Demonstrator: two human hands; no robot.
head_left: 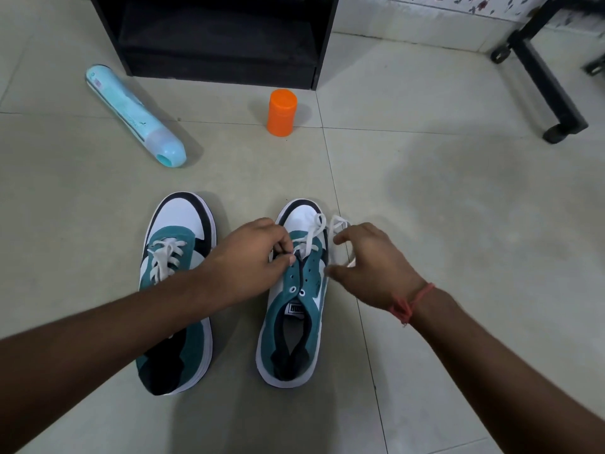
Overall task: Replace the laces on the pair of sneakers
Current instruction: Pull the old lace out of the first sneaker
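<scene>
- Head view, looking down at a pale tiled floor (425, 224) with a pair of teal, white and black sneakers standing side by side, toes pointing away from the person.
- The left sneaker (178, 290) has a white lace (165, 257) criss-crossed over its tongue; the person's left forearm passes over its rear half.
- The right sneaker (294, 322) is laced only near the toe; the eyelets closer to the ankle are bare, and its opening is uncovered.
- The left hand (252, 257) sits over the inner side of the right sneaker, fingers curled, thumb and fingertips pinching a bit of the white shoelace (311, 237) by the eyelets.
- The right hand (373, 260) is just beside the shoe's outer edge, thumb and forefinger apart in a loose curve with a strand of lace looping between them; whether it truly grips that strand, I cannot tell.
- A red thread bracelet (409, 303) is tied round the right wrist.
- Farther off on the floor, a light blue bottle (134, 116) lies on its side, and an orange container (281, 113) stands upright near it.
- Behind them stands a black cabinet (216, 37); a black frame on castors (540, 73) is off to the right.
</scene>
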